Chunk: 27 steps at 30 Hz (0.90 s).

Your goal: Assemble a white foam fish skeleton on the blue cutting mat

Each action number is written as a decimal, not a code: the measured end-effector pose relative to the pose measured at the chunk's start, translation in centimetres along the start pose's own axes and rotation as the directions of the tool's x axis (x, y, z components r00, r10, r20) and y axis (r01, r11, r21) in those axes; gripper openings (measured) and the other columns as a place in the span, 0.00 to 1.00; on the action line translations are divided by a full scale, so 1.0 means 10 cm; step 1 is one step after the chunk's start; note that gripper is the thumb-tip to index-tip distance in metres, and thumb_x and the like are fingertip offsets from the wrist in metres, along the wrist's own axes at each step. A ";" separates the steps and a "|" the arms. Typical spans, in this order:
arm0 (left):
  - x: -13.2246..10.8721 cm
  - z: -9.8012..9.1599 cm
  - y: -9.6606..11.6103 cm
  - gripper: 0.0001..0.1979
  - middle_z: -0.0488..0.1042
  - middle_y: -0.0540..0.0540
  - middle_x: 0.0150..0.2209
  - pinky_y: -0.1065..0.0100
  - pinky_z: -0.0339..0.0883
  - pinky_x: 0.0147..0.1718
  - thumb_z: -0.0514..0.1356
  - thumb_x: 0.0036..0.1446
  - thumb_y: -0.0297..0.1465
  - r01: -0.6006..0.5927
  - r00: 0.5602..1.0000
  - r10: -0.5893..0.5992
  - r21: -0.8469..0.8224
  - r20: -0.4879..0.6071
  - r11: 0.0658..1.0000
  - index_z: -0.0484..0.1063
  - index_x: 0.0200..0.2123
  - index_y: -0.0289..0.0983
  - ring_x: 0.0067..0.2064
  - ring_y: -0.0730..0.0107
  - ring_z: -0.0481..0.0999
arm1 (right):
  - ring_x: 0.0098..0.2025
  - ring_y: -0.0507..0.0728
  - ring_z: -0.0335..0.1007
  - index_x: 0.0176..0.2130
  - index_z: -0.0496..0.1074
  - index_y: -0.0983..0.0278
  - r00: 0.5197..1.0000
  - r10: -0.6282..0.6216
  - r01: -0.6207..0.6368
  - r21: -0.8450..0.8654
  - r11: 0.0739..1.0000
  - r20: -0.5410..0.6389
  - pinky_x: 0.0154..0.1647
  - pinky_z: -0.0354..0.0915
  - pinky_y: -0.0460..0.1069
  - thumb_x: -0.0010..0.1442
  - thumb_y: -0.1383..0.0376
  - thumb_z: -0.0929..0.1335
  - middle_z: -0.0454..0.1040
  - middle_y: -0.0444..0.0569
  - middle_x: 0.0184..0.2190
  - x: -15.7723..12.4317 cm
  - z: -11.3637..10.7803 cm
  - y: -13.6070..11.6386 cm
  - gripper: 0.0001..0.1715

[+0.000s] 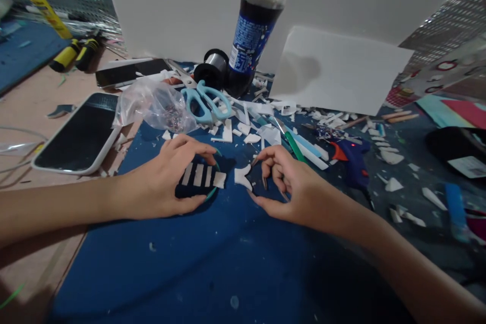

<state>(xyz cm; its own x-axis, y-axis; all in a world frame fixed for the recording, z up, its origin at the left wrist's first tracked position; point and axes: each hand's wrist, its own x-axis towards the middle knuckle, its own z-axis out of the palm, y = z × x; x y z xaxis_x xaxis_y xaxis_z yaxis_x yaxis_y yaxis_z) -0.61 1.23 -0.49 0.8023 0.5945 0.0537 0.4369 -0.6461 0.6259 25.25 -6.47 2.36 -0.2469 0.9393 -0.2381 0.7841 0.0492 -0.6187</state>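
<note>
**Lining up white strips on a dark disc**

The left hand (159, 182) clamps a round dark navy disc with a teal rim (183, 191) against the blue mat surface (190, 263). Its fingers (195, 148) curl over the far edge and the thumb presses the near edge. Four white foam strips (198, 174) lie side by side on the disc.

The right hand (292, 190) hovers just beside it, fingers curled inward near a curved white foam scrap (242, 176). Whether they pinch anything cannot be told.

My judgement is that the work goes best with the disc pinned flat, so it cannot turn, and with each piece set parallel to its neighbour with an even gap. The blue hot glue gun (353, 162) shows a red light, so bare fingertips should stay clear of its nozzle and any fresh glue.

The dark cola bottle (252, 40) wears a blue label with white print, too blurred to read. Nothing else is legible.
</note>
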 end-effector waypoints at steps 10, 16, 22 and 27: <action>0.05 0.03 0.07 0.26 0.70 0.40 0.49 0.55 0.73 0.43 0.60 0.54 0.40 -0.010 1.000 0.011 -0.038 0.024 0.999 0.59 0.55 0.41 0.52 0.51 0.70 | 0.23 0.48 0.59 0.47 0.59 0.63 1.000 -0.001 0.000 0.030 1.000 0.028 0.23 0.58 0.46 0.55 0.58 0.70 0.66 0.45 0.33 0.04 0.00 -0.01 0.24; 0.04 0.05 0.07 0.26 0.69 0.40 0.49 0.56 0.73 0.44 0.61 0.53 0.40 -0.024 0.999 0.025 0.019 -0.041 1.000 0.59 0.54 0.42 0.51 0.52 0.72 | 0.23 0.48 0.59 0.46 0.59 0.62 0.999 -0.009 0.008 0.045 0.999 0.037 0.23 0.57 0.46 0.56 0.58 0.69 0.67 0.45 0.33 0.02 0.00 -0.01 0.22; 0.04 0.07 0.09 0.25 0.69 0.40 0.49 0.53 0.72 0.44 0.60 0.54 0.39 -0.019 0.996 0.022 0.026 -0.088 0.999 0.58 0.54 0.42 0.50 0.52 0.71 | 0.21 0.48 0.56 0.39 0.58 0.61 0.994 0.032 -0.026 0.054 0.998 -0.107 0.20 0.56 0.45 0.56 0.56 0.68 0.63 0.43 0.28 -0.03 0.04 -0.08 0.17; 0.04 0.08 0.07 0.24 0.69 0.41 0.49 0.54 0.72 0.44 0.59 0.55 0.39 -0.052 0.995 0.055 0.037 -0.087 0.998 0.57 0.54 0.43 0.51 0.53 0.71 | 0.23 0.50 0.59 0.42 0.60 0.63 0.967 -0.106 0.081 -0.116 0.990 -0.230 0.21 0.58 0.46 0.57 0.60 0.67 0.64 0.45 0.28 -0.06 0.15 -0.16 0.16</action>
<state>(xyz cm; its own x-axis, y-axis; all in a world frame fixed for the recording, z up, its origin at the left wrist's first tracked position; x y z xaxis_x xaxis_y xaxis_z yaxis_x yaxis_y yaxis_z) 0.33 0.69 -0.63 0.7866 0.5975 0.1556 0.4096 -0.6935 0.5927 23.30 -7.62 2.32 -0.1913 0.9815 0.0074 0.8222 0.1644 -0.5449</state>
